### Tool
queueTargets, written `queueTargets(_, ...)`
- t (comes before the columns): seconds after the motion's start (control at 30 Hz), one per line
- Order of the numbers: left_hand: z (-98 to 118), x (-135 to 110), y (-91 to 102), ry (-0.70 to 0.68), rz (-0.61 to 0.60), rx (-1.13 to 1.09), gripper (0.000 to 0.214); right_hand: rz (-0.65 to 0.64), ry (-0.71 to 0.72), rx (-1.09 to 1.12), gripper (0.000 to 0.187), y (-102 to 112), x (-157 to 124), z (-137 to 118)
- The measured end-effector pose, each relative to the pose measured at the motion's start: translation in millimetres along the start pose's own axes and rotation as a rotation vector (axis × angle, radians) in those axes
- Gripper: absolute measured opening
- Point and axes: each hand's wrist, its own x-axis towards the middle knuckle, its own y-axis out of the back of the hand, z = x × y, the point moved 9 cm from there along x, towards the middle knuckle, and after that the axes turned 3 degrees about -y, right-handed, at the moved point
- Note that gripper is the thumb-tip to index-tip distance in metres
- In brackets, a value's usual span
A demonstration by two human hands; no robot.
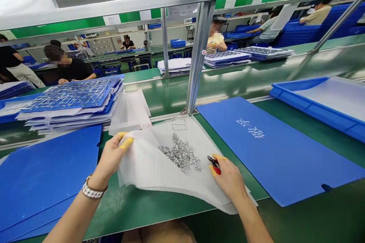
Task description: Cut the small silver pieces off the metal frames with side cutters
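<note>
Left hand (110,159) pinches a translucent white sheet (148,172); right hand (228,178) grips closed around red-handled steel side cutters (212,162)! Loose silver metal parts (180,152) heaped at twelve o'clock, full silver metal frames (71,94) stacked at ten.

White Chinese chars (250,128) on blue board (285,159), not legible; labels (111,19) on green rail (57,26) too small.

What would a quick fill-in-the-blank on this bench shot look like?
1. The side cutters in the right hand have ____ handles.
2. The finger cots on the left hand are ____.
3. A metal wristwatch sits on the ____ wrist.
4. A single metal frame lies beyond the pile of small metal pieces, both on the ____ sheet.

Answers: red; yellow; left; white.
</note>
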Motion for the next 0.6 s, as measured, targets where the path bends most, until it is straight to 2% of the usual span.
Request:
queueTargets(0.07,-11.4,-11.8,12.3,0.026,0.01,0.082,0.047,-0.002,0.002,0.011,0.033,0.3,-0.9,-0.2)
queueTargets(0.2,-64.3,-51.2,43.4,0.089,-0.028,0.315,0.045,0.029,0.025,0.035,0.032,3.1,-2.7,-2.2)
queueTargets(0.3,-103.2,-80.1,70.4,0.005,-0.029,0.662,0.035,0.043,0.038,0.028,0.033,3.3,-3.3,-2.7)
queueTargets(0.37,-120.4,-94.7,79.8,-0.077,-0.042,0.874,0.032,0.043,0.042,0.013,0.034,1.7,-2.9,-2.5)
queueTargets(0.47,-117.9,-106.9,74.8,-0.26,-0.013,1.12,0.033,0.023,0.036,-0.014,0.035,-2.9,-1.6,-1.1)
queueTargets(0.53,-102.8,-110.5,56.3,-0.396,0.009,1.196,0.033,0.013,0.013,-0.031,0.034,-3.9,-1.0,1.6)
queueTargets(0.6,-89.8,-112.2,28.3,-0.501,-0.04,1.172,0.034,0.019,-0.02,-0.045,0.035,-0.4,-0.9,3.9)
